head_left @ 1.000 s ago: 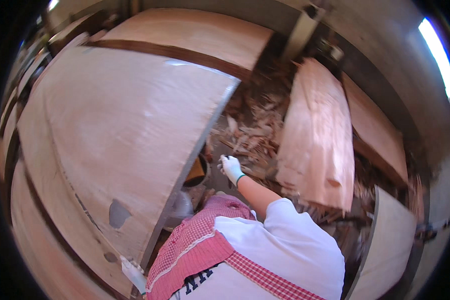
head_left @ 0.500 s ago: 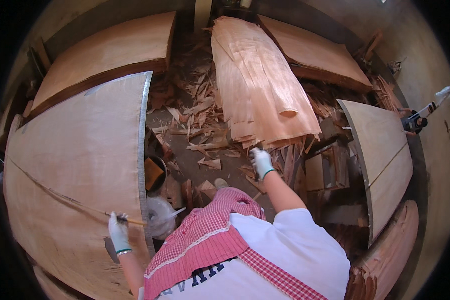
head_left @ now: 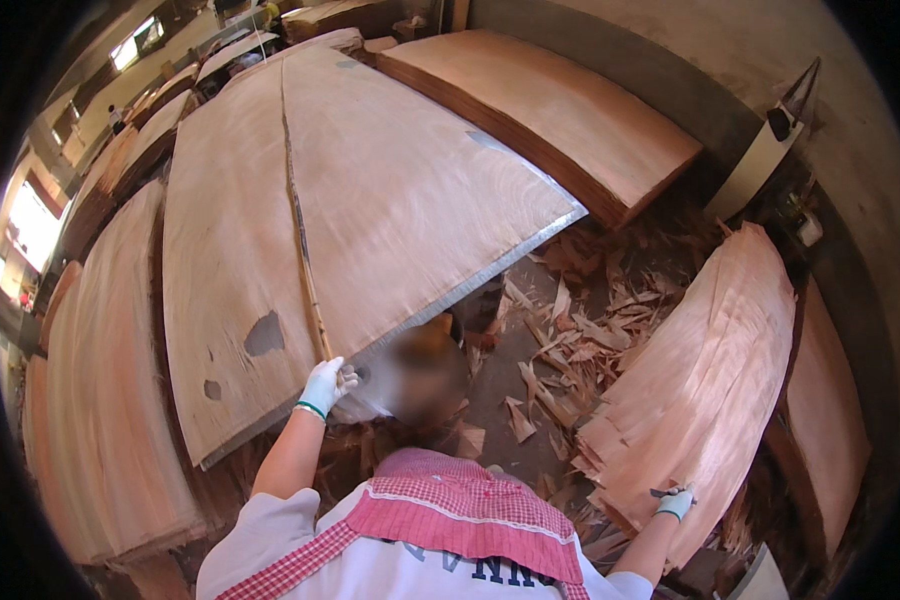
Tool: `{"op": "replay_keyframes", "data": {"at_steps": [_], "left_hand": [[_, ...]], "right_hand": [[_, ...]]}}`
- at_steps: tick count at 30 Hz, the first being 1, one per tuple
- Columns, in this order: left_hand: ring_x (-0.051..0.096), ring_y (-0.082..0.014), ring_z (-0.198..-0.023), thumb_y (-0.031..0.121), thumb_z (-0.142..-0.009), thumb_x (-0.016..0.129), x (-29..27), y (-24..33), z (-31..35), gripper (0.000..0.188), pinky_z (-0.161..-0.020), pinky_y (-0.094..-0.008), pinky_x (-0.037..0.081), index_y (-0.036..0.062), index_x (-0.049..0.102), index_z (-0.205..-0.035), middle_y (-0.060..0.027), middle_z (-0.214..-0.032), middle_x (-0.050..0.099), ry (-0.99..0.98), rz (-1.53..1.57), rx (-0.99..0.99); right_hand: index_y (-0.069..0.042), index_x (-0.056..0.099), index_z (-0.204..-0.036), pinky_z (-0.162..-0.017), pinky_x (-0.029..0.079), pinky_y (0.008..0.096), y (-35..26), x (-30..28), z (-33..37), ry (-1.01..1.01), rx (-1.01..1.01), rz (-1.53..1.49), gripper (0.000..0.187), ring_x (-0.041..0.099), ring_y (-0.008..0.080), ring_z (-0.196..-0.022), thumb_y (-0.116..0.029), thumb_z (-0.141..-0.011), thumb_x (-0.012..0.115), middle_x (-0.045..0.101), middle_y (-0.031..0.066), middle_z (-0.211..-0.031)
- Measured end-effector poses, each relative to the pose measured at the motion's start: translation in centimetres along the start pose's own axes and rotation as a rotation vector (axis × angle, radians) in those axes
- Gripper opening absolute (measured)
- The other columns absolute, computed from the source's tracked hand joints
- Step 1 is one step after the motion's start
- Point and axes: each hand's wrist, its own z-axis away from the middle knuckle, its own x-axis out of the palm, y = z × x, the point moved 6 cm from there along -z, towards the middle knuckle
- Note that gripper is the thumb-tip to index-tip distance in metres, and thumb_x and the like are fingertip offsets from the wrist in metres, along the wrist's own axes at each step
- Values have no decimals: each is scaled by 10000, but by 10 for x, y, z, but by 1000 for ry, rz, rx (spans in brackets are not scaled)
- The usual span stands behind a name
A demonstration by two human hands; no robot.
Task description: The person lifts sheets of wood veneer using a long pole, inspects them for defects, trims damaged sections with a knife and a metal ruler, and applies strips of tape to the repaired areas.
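Note:
My left hand [head_left: 327,386], in a white glove with a green cuff, is closed around the near end of a long thin stick [head_left: 298,212]. The stick lies lengthwise over a broad, pale wood-veneer surface [head_left: 400,190] with a metal-edged border and dark grey patches. On the right, my gloved right hand [head_left: 676,502] is beside the near part of a pile of loose reddish veneer sheets [head_left: 705,380]. Its fingers are closed on a small dark tool [head_left: 660,492], too small to tell its kind.
Torn veneer scraps [head_left: 580,330] litter the floor between the surface and the pile. A tall veneer stack [head_left: 560,100] stands behind, and another [head_left: 110,390] is at the left. A pale board [head_left: 760,165] leans near the right wall.
My view has turned left, bringing the broad surface in front of me and the loose pile to my right. Both hands keep hold of the stick and the dark tool.

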Motion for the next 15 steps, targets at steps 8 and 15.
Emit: {"op": "replay_keyframes", "data": {"at_steps": [8, 15], "left_hand": [[617, -249, -605, 282, -963, 520, -7, -75, 74, 245, -529, -403, 526, 45, 572, -929, -119, -815, 638, -144, -372, -351], [607, -165, -728, 284, -948, 549, 245, -9, 82, 307, -666, -302, 505, 13, 567, -1091, -85, -881, 637, -563, -937, 469]], "right_hand": [[50, 480, -1182, -633, 472, 295, -112, 123, 50, -234, -570, 458, 357, 567, 162, -727, -176, -936, 607, 603, 103, -923], [45, 576, -1048, -554, 399, 238, -164, 316, 254, -893, -783, 710, 191, 478, 78, -657, -87, -917, 619, 548, -6, -789]]}}
